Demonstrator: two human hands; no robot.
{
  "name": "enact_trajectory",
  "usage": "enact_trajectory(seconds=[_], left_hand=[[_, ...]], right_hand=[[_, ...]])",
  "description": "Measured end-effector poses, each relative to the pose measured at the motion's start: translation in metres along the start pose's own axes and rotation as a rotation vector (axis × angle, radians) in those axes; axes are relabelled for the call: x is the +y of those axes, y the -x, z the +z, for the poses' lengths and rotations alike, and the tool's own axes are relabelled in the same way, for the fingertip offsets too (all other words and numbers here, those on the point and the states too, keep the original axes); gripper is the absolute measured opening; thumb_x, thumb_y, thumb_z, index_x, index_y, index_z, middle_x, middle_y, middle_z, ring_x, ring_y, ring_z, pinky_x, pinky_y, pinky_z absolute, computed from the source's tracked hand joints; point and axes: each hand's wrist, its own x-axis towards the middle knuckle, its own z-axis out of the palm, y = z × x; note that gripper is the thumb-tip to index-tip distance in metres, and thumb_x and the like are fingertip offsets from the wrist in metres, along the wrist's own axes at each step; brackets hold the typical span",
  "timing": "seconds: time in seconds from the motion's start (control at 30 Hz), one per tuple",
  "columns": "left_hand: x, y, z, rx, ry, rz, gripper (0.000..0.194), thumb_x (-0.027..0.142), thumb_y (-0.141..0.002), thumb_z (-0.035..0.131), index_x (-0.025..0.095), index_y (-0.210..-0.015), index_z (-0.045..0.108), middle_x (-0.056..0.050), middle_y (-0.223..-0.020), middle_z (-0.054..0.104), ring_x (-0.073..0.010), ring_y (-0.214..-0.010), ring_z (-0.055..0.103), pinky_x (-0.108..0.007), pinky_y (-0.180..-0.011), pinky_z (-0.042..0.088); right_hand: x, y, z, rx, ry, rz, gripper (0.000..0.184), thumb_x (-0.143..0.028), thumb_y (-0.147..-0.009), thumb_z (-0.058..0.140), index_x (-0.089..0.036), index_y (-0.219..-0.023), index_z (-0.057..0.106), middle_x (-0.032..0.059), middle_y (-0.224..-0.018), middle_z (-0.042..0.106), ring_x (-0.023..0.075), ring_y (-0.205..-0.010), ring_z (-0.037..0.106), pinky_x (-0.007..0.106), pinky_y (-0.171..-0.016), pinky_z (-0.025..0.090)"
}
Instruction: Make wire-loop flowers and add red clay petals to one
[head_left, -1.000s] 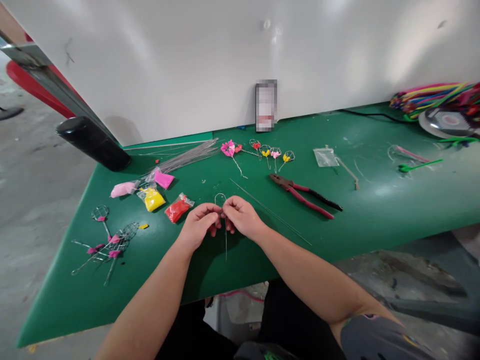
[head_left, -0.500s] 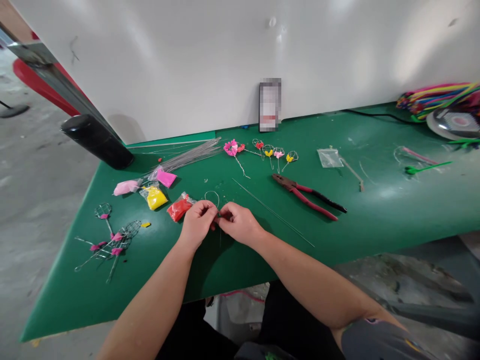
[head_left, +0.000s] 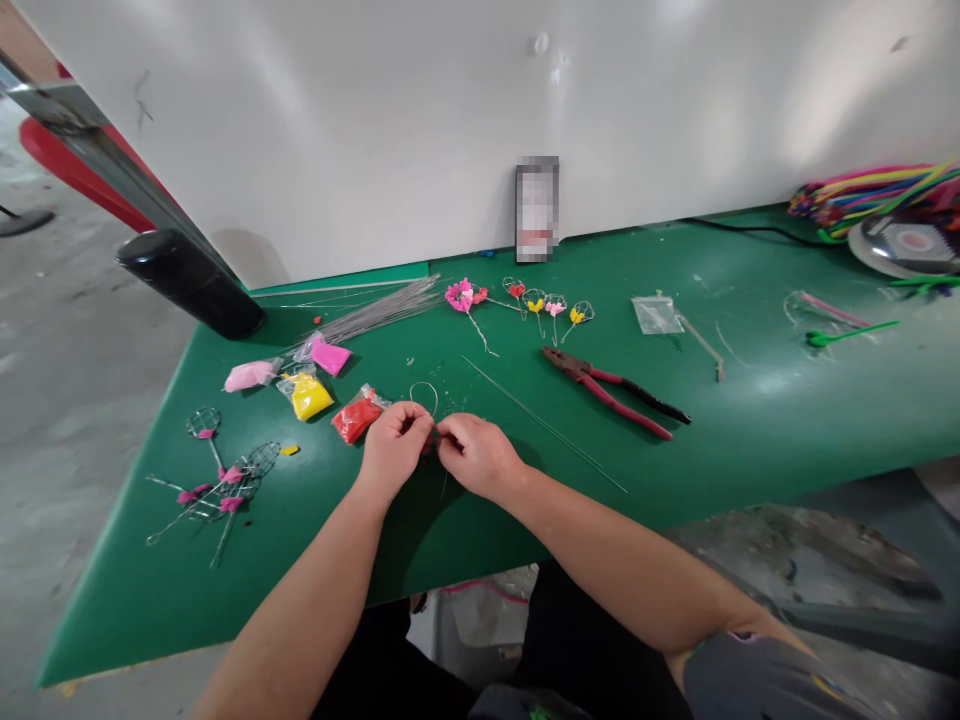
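A thin wire (head_left: 424, 384), bent into a round loop, rises above my fingertips; its lower end hangs below them. My left hand (head_left: 394, 445) pinches the wire at the base of the loop. Close against it, my right hand (head_left: 480, 452) has its fingers closed on the same wire; the exact grip is hidden by the knuckles. A red clay packet (head_left: 358, 414) lies just left of my left hand. Two loose straight wires (head_left: 536, 417) rest on the table right of the loop, and pliers (head_left: 600, 385) with red and black handles lie beyond them.
The green table (head_left: 705, 440) holds a bundle of wires (head_left: 382, 312), a yellow clay packet (head_left: 309, 396) and small wire rackets (head_left: 225, 485) with pink clay at left. Flower pieces (head_left: 463, 296) lie at the back, near a phone (head_left: 536, 212) against the white board. A black cylinder (head_left: 191, 283) stands far left.
The wire loop has shifted left and tilted compared with a second ago. My hands drew closer together, and the right hand turned so its knuckles now face up.
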Motion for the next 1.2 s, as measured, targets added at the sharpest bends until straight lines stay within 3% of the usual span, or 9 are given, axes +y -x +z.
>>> enact_trajectory(seconds=[0.1, 0.27, 0.37, 0.7, 0.97, 1.2], left_hand=[[0.003, 0.0, -0.001, -0.005, -0.003, -0.002, 0.005, 0.021, -0.066, 0.055, 0.017, -0.063, 0.053, 0.005, -0.049, 0.051, -0.0075, -0.044, 0.046, -0.02, -0.046, 0.038], [0.006, 0.0, -0.001, 0.024, 0.008, 0.03, 0.006, 0.021, -0.066, 0.055, 0.017, -0.061, 0.053, 0.005, -0.048, 0.049, -0.0077, -0.044, 0.046, -0.02, -0.046, 0.037], [0.007, 0.0, -0.002, 0.029, -0.007, 0.032, 0.006, 0.02, -0.066, 0.054, 0.017, -0.06, 0.053, 0.005, -0.048, 0.049, -0.0078, -0.044, 0.045, -0.02, -0.046, 0.036], [0.002, -0.003, -0.008, -0.044, -0.01, 0.018, 0.005, 0.02, -0.066, 0.055, 0.018, -0.062, 0.053, 0.005, -0.049, 0.051, -0.0089, -0.045, 0.048, -0.021, -0.048, 0.039], [0.006, -0.005, -0.011, -0.043, 0.007, 0.026, 0.006, 0.018, -0.066, 0.054, 0.017, -0.06, 0.052, 0.005, -0.048, 0.051, -0.0079, -0.044, 0.048, -0.021, -0.048, 0.038], [0.007, -0.005, -0.011, -0.008, 0.013, 0.026, 0.007, 0.018, -0.068, 0.052, 0.017, -0.062, 0.051, 0.005, -0.047, 0.051, -0.0076, -0.045, 0.05, -0.02, -0.049, 0.039]], right_hand=[[-0.002, 0.0, -0.001, -0.005, -0.04, -0.014, 0.012, -0.011, -0.071, 0.044, -0.02, -0.068, 0.052, 0.0016, -0.071, 0.06, 0.0133, -0.071, 0.054, 0.023, -0.064, 0.038], [-0.009, -0.001, 0.0, -0.004, -0.148, 0.101, 0.009, -0.015, -0.069, 0.046, -0.021, -0.072, 0.051, -0.0009, -0.068, 0.057, 0.0119, -0.063, 0.051, 0.022, -0.057, 0.038], [-0.01, -0.001, 0.002, -0.007, -0.084, 0.117, 0.008, -0.016, -0.068, 0.047, -0.02, -0.073, 0.05, 0.0001, -0.07, 0.057, 0.013, -0.064, 0.051, 0.023, -0.057, 0.037], [-0.009, 0.004, -0.002, -0.112, 0.218, -0.073, 0.018, -0.013, -0.074, 0.041, -0.017, -0.084, 0.056, 0.0074, -0.084, 0.06, 0.017, -0.076, 0.055, 0.027, -0.064, 0.04], [-0.011, 0.007, -0.002, -0.151, 0.219, -0.019, 0.024, -0.014, -0.072, 0.043, -0.017, -0.093, 0.056, 0.0075, -0.088, 0.063, 0.0178, -0.077, 0.058, 0.027, -0.064, 0.04], [-0.015, 0.01, -0.003, -0.236, 0.294, 0.025, 0.017, -0.022, -0.074, 0.044, -0.018, -0.083, 0.058, 0.0046, -0.082, 0.063, 0.0161, -0.071, 0.057, 0.025, -0.057, 0.037]])
